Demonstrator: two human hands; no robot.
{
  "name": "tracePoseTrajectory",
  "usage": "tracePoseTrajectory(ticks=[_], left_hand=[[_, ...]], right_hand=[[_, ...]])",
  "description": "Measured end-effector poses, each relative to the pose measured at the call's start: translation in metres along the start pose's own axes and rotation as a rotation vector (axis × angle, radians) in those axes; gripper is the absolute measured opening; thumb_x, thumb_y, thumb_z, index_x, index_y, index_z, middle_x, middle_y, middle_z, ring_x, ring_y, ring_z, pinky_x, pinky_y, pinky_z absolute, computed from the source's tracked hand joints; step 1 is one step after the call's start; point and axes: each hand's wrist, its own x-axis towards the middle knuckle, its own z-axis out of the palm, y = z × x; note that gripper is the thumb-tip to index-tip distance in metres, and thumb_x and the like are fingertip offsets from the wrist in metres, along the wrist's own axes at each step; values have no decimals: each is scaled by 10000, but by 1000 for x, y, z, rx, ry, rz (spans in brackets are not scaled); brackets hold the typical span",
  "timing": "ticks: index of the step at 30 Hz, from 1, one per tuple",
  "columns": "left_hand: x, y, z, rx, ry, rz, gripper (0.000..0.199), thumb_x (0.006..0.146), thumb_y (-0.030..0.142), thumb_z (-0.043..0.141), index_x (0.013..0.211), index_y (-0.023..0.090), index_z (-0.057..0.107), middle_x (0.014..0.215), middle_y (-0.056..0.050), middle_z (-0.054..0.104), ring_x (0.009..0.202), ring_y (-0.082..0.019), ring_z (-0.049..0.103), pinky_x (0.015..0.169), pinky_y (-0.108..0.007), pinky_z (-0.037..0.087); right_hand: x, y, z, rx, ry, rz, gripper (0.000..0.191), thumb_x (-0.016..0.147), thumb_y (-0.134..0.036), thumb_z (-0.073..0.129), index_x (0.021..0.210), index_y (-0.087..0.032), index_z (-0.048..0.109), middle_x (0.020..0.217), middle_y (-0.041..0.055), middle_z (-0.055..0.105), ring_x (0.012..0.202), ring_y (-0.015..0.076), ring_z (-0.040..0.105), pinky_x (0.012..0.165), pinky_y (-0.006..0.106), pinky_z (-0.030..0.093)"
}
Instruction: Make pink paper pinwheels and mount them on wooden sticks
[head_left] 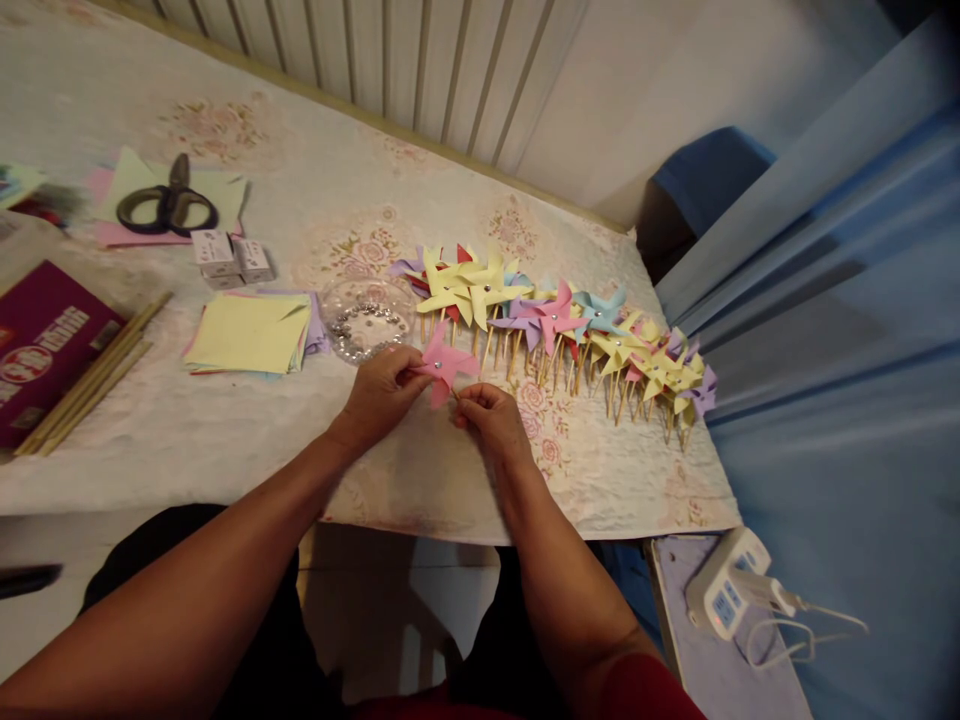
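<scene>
A pink paper pinwheel [444,364] with a silvery pin at its centre is held up over the near side of the table. My left hand [388,388] pinches one of its blades between thumb and fingers. On the other side, my right hand [489,415] is closed around the thin stick just under the blades; most of that stick is hidden. Behind my left hand sits a clear round dish [335,345] of small silvery pins. A long row of finished pinwheels [555,317] in yellow, pink, purple, blue and red lies to the right.
Stacked paper squares [247,333] lie left of the dish, with small white boxes [234,258] behind. Scissors [169,205] rest on coloured sheets. Wooden sticks [94,385] lie on a purple package [49,340] at far left. A power strip [727,585] stands beyond the right edge, by blue curtains [840,350].
</scene>
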Motion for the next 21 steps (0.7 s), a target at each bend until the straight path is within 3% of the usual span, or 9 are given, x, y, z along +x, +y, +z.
tracePoseTrajectory(ticks=[9,14,18,21], left_hand=[[-4,5,1,-182,52,-112,224,741,312,721,914,193,642,994,-49,709,707,-138,609,667,-283,482],[-10,8,-1,-201,93,-187,424,767,320,715,1151,188,592,754,20,673,650,-143,643,685,-291,504],[-13,13,2,-332,189,-269,384,790,364,701,1088,196,528,951,-21,683,644,-128,675,622,-274,515],[-14,19,5,-462,167,-380,353,787,387,702,1008,197,504,871,-1,668,576,-121,657,541,-249,484]], right_hand=[[4,7,-2,97,15,-27,145,612,-264,733,695,-194,637,552,-51,612,493,93,535,531,225,427],[6,7,-1,159,44,-13,165,591,-258,750,694,-187,642,555,-52,616,485,85,539,535,220,441],[6,7,0,203,90,-35,177,596,-260,750,719,-188,644,553,-59,615,475,84,546,516,211,419],[7,7,1,226,111,-43,186,593,-254,751,723,-190,634,548,-61,605,475,88,544,511,214,415]])
